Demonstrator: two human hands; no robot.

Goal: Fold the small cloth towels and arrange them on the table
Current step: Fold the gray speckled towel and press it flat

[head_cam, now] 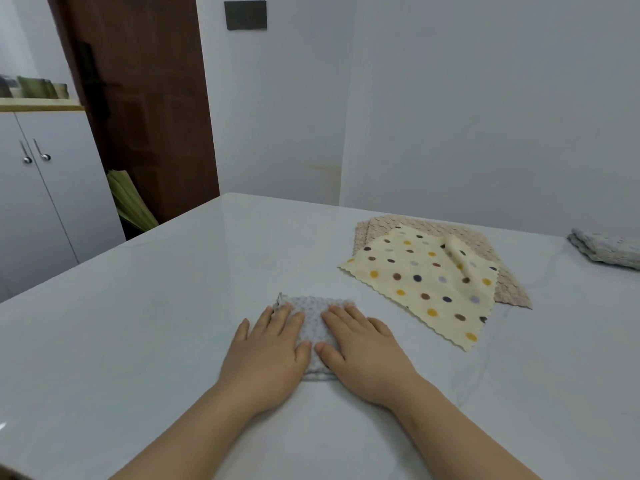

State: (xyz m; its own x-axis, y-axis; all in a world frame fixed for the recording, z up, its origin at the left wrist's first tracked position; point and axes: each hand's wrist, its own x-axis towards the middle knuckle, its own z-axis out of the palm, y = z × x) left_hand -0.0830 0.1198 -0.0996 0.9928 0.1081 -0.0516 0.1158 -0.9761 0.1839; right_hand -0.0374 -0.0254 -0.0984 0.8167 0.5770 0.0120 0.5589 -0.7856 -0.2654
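A: Where is the towel that the person is working on?

B: The grey towel (313,317) lies folded on the table (138,323), straight in front of the person. The left hand (266,355) and the right hand (363,355) both lie flat on it with fingers straight. They press it rather than grip it, and neither hand holds anything. The thumbs nearly meet over its middle.

A: Which way does it run?

B: It seems to run away from the person, with the near edge by the wrists and the far edge just past the fingertips. The hands cover too much of it to be sure.

A: What does the next move turn on?

B: Everything else lies to the right. The dotted towel (426,278) is spread open on a pink towel (512,289), ahead and to the right. A second folded towel (606,251) sits well apart at the far right. So the right hand is likely the nearer one, whether the pressed towel joins that folded one or the dotted towel is drawn in. The left hand would have to cross over.
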